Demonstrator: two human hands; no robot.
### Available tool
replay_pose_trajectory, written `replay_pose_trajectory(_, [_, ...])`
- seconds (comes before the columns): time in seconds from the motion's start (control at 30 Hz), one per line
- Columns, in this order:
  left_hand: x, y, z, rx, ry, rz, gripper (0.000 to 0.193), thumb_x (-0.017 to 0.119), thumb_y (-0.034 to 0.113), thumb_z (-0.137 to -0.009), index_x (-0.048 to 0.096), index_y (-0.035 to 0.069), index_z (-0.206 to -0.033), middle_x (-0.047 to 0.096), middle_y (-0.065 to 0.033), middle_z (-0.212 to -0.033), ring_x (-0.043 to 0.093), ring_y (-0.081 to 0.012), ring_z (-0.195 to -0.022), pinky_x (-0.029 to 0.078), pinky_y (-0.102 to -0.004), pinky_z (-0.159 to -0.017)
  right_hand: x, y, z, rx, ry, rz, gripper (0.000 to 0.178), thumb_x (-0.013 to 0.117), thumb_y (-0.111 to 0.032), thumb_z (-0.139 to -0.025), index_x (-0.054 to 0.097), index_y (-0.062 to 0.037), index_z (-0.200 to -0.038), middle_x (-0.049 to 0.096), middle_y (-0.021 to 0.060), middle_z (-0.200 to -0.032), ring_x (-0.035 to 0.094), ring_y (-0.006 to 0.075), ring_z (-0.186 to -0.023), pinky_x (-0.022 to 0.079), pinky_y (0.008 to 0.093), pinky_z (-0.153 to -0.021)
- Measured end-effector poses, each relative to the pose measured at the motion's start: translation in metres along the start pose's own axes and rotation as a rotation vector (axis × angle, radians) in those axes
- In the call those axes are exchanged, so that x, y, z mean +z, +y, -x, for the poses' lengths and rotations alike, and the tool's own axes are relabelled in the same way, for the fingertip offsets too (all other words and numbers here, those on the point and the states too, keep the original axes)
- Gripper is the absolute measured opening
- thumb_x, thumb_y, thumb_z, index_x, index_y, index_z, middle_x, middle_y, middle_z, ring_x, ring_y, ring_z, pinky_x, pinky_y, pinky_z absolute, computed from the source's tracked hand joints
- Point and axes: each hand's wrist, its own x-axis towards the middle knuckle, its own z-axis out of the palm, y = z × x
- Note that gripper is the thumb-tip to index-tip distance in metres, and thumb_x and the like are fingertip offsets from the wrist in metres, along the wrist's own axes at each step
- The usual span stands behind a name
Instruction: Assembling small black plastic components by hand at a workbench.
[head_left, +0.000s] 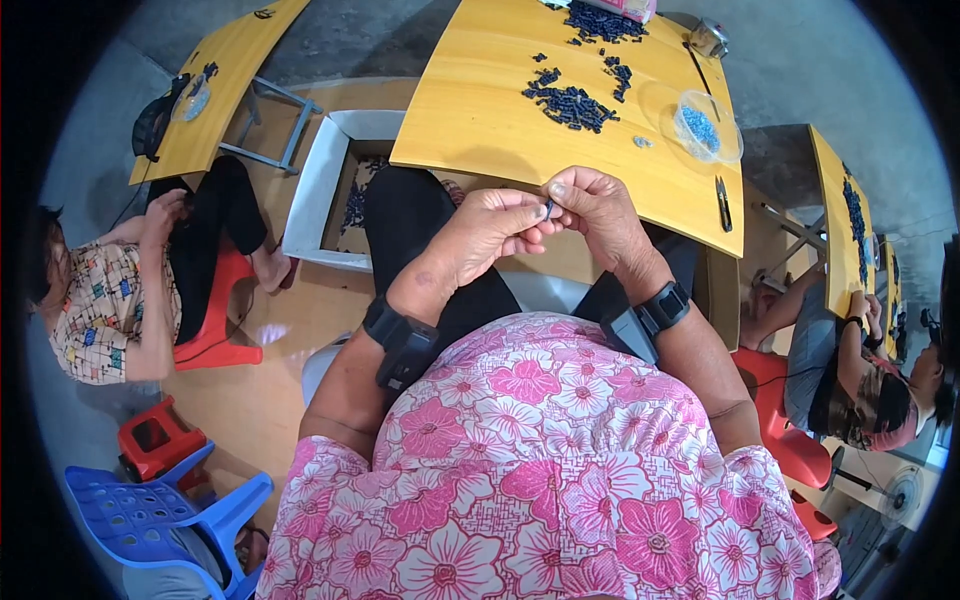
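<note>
My left hand [492,228] and my right hand [603,212] meet in front of the table's near edge, thumbs and fingers pinched together. Between the fingertips is a small dark piece [549,207], mostly covered, so its exact kind does not show. Beyond the hands, a pile of small black pieces [572,108] lies on the yellow wooden table [465,120], with a larger heap [603,22] at the far edge. To the right stands a clear plastic tub [699,128] holding small blue pieces. Black-handled snips or tweezers [723,204] lie near the right corner.
A white box [302,215] with dark pieces inside sits on the floor to the left. A metal tin [709,38] and a thin dark rod [702,70] are at the table's far right. Other people work at tables on both sides. A blue chair [140,505] stands behind left.
</note>
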Motion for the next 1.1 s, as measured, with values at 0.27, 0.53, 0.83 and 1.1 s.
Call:
replay_pose_trajectory(0.27, [-0.001, -0.005, 0.000, 0.021, 0.007, 0.007, 0.024, 0.061, 0.021, -0.092, 0.064, 0.001, -0.105, 0.066, -0.0076, -0.099, 0.062, -0.0089, -0.085, 0.053, -0.0217, -0.073, 0.004, -0.004, 0.002, 0.002, -0.015, 0.053, 0.012, 0.059, -0.012, -0.090, 0.063, -0.0002, -0.088, 0.060, 0.0031, -0.074, 0.055, 0.0094, -0.068, 0.047, 0.0229, -0.065])
replay_pose_trajectory(0.53, [0.006, -0.002, 0.004, 0.089, 0.010, -0.014, 0.021, 0.061, 0.019, -0.091, 0.064, 0.000, -0.102, 0.067, -0.0083, -0.095, 0.063, -0.0100, -0.083, 0.052, -0.0211, -0.071, 0.006, -0.004, 0.005, -0.016, -0.014, 0.020, 0.012, 0.059, -0.012, -0.090, 0.061, -0.0012, -0.086, 0.059, 0.0020, -0.073, 0.055, 0.0083, -0.065, 0.047, 0.0219, -0.063])
replay_pose_trajectory(0.83, [0.011, -0.004, 0.005, 0.143, 0.048, -0.017, 0.019, 0.062, 0.016, -0.090, 0.064, 0.000, -0.100, 0.067, -0.0085, -0.091, 0.063, -0.0105, -0.079, 0.052, -0.0210, -0.069, 0.009, -0.005, 0.007, -0.041, -0.008, 0.065, 0.011, 0.059, -0.013, -0.091, 0.062, -0.0039, -0.086, 0.059, 0.0000, -0.073, 0.054, 0.0065, -0.065, 0.046, 0.0207, -0.062])
replay_pose_trajectory(1.1, [0.010, -0.006, 0.007, 0.115, 0.048, 0.053, 0.020, 0.062, 0.015, -0.090, 0.063, -0.001, -0.102, 0.066, -0.0091, -0.091, 0.063, -0.0120, -0.079, 0.052, -0.0203, -0.068, 0.002, -0.001, 0.005, -0.025, -0.077, 0.061, 0.013, 0.059, -0.016, -0.091, 0.061, -0.0042, -0.087, 0.059, -0.0007, -0.074, 0.054, 0.0064, -0.066, 0.046, 0.0208, -0.062])
